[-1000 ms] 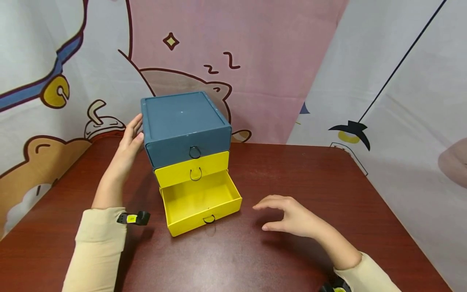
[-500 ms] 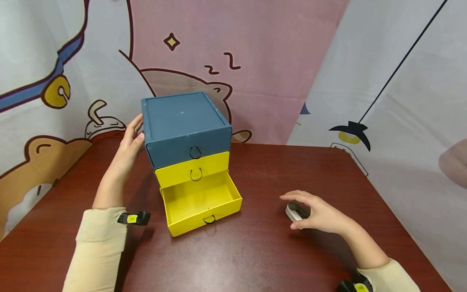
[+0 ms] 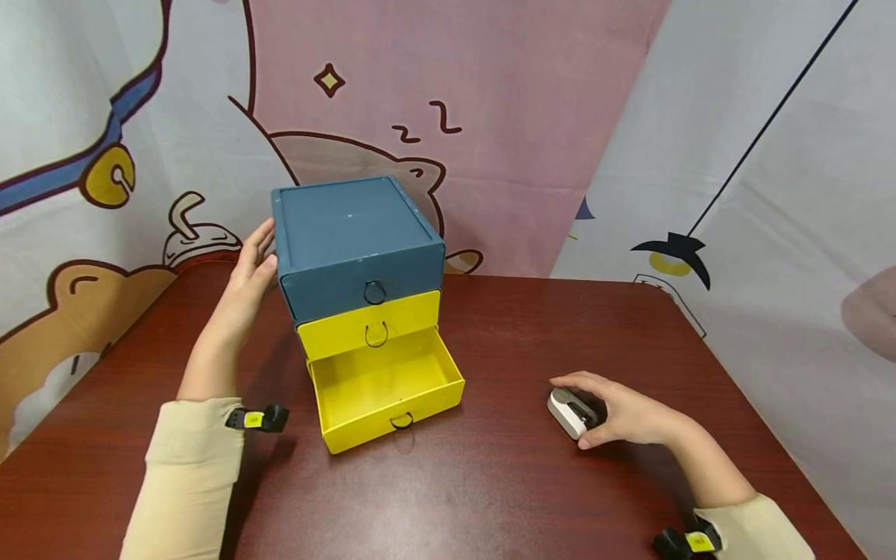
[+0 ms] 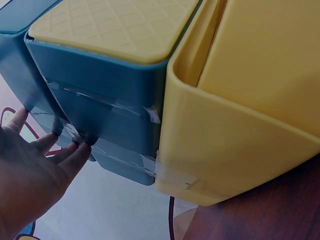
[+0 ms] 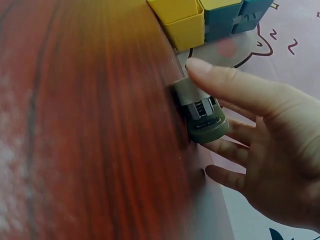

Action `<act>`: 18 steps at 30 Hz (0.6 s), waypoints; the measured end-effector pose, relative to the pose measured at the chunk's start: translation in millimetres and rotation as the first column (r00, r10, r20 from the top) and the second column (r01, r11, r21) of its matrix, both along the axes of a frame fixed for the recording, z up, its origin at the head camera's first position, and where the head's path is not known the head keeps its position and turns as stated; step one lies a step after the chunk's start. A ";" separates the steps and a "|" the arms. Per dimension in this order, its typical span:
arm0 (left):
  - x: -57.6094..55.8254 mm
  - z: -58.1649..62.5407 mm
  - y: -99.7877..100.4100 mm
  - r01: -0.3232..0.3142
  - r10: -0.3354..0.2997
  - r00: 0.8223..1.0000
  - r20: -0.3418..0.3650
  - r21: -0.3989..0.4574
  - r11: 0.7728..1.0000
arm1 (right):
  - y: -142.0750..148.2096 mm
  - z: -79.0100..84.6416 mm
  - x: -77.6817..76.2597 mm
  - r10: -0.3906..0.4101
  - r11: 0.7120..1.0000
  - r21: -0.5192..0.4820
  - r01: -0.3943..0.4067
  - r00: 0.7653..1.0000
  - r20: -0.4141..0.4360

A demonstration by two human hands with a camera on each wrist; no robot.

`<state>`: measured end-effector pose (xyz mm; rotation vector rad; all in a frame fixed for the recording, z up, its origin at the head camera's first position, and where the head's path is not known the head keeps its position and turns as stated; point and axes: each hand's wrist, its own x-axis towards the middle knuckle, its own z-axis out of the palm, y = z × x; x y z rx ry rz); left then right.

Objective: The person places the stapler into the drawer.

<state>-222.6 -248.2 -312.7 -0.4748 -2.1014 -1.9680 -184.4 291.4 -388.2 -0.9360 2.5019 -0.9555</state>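
A stack of small drawer boxes stands on the table: the blue top box (image 3: 357, 225) has its drawer in, below it is a yellow drawer (image 3: 381, 319) pulled partly out, and the lowest yellow drawer (image 3: 388, 373) sticks out farthest, bare inside. My left hand (image 3: 248, 276) rests its fingertips on the left side of the blue boxes (image 4: 100, 90). Over at the right, my right hand (image 3: 623, 412) curls thumb and fingers around a small white and dark grey stapler (image 3: 568, 412) on the table. The right wrist view shows the stapler's metal mouth (image 5: 202, 107), the thumb overlapping its upper part.
Clear tape (image 4: 125, 107) runs across the blue sides. The dark red-brown wooden table (image 3: 490, 498) reaches back to a cartoon-printed cloth (image 3: 504, 117). Wrist cameras sit on both cuffs.
My right hand has moved right, away from the lowest drawer, to the stapler, which now shows more fully. The left hand and drawer stack have stayed put.
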 end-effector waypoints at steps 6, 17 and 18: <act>-0.1 0.5 0.5 -0.003 0.003 1.000 0.000 -0.002 1.000 | 1.3 -1.4 -0.6 -0.018 0.999 0.048 0.017 1.000 0.019; 0.3 0.3 0.6 -0.014 0.014 1.000 0.005 -0.023 1.000 | -5.4 -4.2 -1.4 -0.047 0.998 0.039 0.049 0.997 -0.064; 0.2 0.2 0.5 -0.016 0.016 1.000 0.005 -0.025 1.000 | -6.5 -4.3 -1.6 -0.049 0.998 0.033 0.052 0.995 -0.081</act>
